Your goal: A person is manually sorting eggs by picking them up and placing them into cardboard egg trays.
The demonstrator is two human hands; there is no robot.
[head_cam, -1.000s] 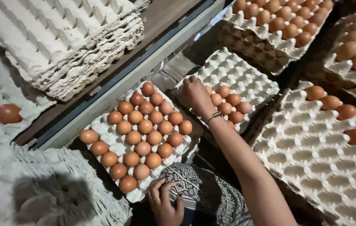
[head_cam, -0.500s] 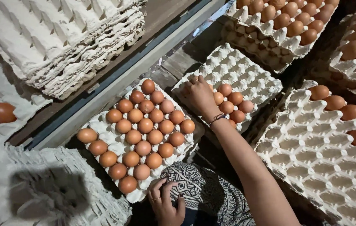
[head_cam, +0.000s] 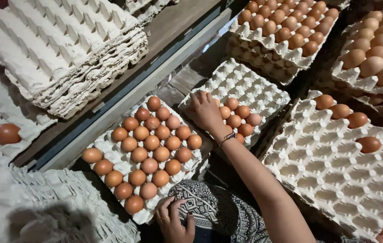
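Right hand (head_cam: 206, 111) stretched far, fingers spread flat on brown eggs (head_cam: 238, 118) in partly filled tray (head_cam: 245, 85). Left hand (head_cam: 173, 220) near, curled loosely on patterned cloth (head_cam: 209, 209), beside full tray (head_cam: 106, 146).

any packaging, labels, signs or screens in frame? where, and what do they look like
No labels, signs or screens; only pale grey pulp egg trays.
Nearly full tray, centre: brown eggs.
Part-filled tray, under right hand: few eggs.
Empty tray stack, top left.
Full stacked trays, top right.
Left hand rests on patterned cloth.
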